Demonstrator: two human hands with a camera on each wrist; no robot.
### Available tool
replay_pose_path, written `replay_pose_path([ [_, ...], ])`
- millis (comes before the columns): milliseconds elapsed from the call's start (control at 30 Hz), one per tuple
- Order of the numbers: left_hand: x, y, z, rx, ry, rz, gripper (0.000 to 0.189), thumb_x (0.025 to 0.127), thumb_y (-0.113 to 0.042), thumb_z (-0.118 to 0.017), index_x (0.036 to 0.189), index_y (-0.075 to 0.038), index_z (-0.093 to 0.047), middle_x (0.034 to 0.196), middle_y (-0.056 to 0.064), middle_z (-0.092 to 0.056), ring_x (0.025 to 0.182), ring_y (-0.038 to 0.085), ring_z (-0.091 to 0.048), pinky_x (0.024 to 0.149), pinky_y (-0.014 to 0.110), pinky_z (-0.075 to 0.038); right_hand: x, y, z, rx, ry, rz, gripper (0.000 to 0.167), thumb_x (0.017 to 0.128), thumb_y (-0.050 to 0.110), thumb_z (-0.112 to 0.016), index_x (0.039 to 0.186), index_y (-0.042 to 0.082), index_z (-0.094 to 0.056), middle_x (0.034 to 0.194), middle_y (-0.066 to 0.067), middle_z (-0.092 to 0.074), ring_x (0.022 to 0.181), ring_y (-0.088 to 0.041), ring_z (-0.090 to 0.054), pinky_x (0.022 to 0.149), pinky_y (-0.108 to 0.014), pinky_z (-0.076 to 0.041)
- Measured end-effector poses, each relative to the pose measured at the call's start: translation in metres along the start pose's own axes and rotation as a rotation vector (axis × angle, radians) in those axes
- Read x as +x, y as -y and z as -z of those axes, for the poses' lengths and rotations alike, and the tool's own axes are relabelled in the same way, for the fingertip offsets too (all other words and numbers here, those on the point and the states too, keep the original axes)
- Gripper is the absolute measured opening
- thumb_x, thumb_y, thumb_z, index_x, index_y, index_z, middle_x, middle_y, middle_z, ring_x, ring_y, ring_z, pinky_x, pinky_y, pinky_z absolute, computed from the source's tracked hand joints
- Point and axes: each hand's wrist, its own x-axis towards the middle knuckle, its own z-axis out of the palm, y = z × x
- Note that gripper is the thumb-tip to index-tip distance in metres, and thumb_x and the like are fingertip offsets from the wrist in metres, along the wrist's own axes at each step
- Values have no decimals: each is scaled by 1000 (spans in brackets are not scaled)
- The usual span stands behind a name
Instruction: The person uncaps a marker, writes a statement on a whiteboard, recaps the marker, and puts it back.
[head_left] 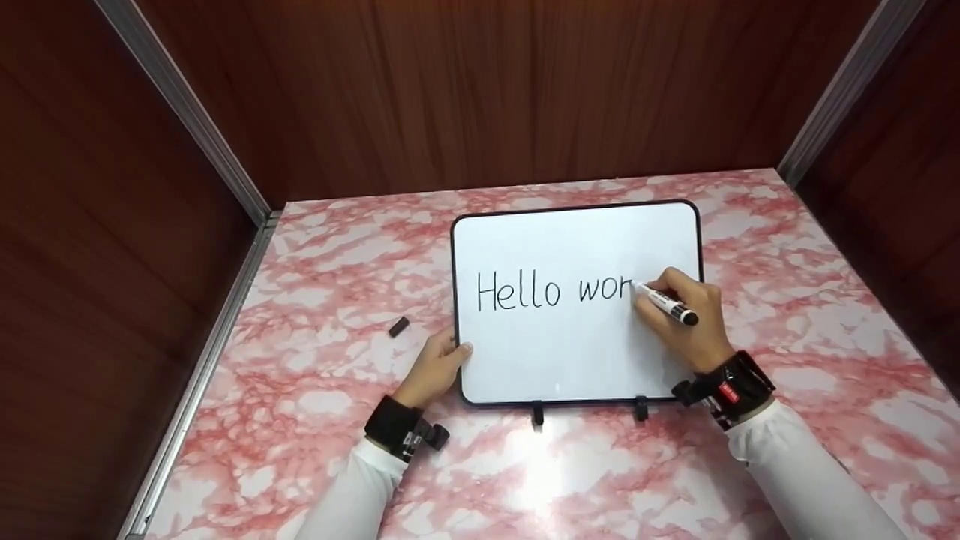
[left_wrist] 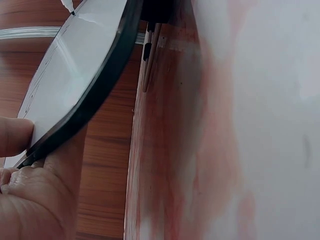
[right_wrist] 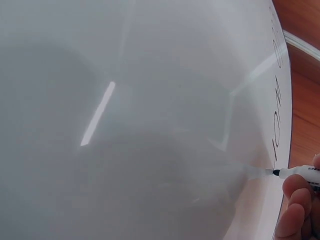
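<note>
A whiteboard (head_left: 555,352) with a black rim stands tilted on small black feet (head_left: 538,414). Black handwriting (head_left: 555,291) across it reads "Hello wor". My left hand (head_left: 435,367) grips the board's left edge, thumb on the front face and fingers behind, as the left wrist view also shows. With my right hand (head_left: 686,319) I pinch a white marker (head_left: 666,301) with a black end. In the right wrist view the marker's dark tip (right_wrist: 276,172) is at the board surface, by the last letter.
A black marker cap (head_left: 398,326) lies on the red-and-white marbled table (head_left: 322,300), left of the board. Dark wood panels (head_left: 525,97) enclose the table at the back and sides, with metal strips (head_left: 187,112) at the corners.
</note>
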Motion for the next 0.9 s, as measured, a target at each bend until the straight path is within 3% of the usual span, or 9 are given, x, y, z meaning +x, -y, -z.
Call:
replay_pose_path([
  [300,-1,0,0,-14,15,0,46,107,1,-46,151,15,-50,130,36,-71,104,20,-74,96,37,-66,4,-4,3,-7,-33,-16,13,82,-1,-79,78,-2,-67,64,-10,-72,58,6,-52,55,-7,-41],
  [900,-1,-2,1,-36,28,2,46,108,1,-45,151,14,-50,128,35,-72,101,20,-76,93,38,-67,15,-7,2,-10,-16,-59,12,84,-2,-79,81,-4,-68,69,-15,-74,60,7,-54,58,-6,-43],
])
